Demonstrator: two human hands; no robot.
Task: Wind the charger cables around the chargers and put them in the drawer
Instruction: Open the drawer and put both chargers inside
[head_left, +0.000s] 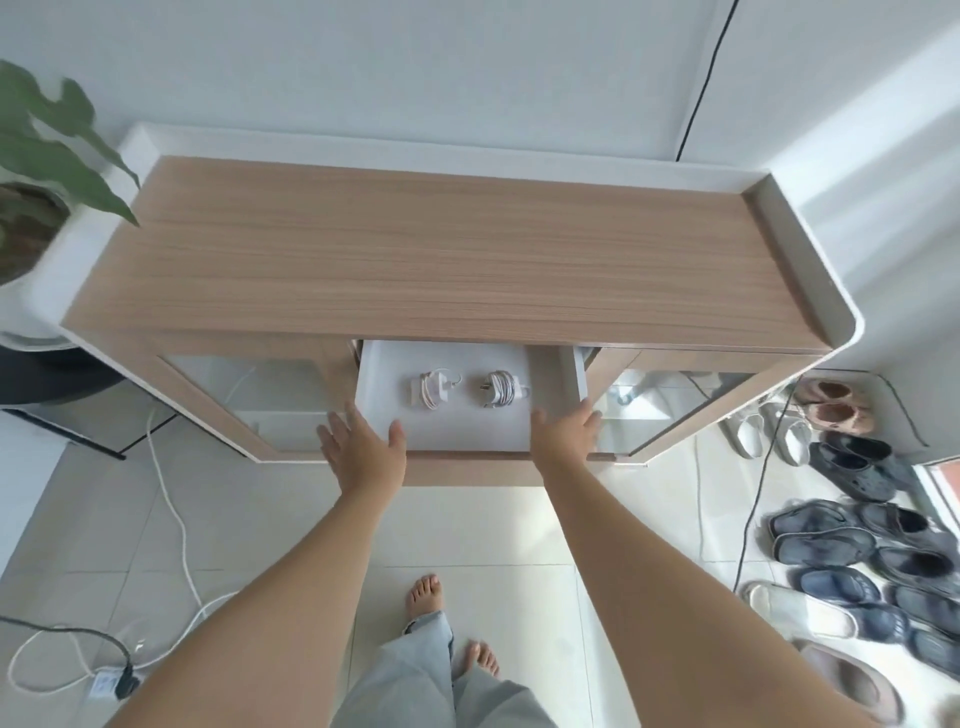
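Left hand (363, 441) and right hand (566, 434) spread flat, fingers open, holding nothing, at the front corners of the drawer (457, 436). Risk: fingertips pinched against the cabinet (441, 260) on a fast shove; chargers sliding. Inside: two wound chargers, left (428, 389) and right (500, 388), apart, flat on the white floor.

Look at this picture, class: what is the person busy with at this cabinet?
A person stands at a wooden cabinet with its white drawer pulled out. Two chargers, the left charger and the right charger, lie side by side inside, each with its cable wound around it. The left hand and the right hand are open at the drawer's front corners, holding nothing. The drawer is not yet shut.
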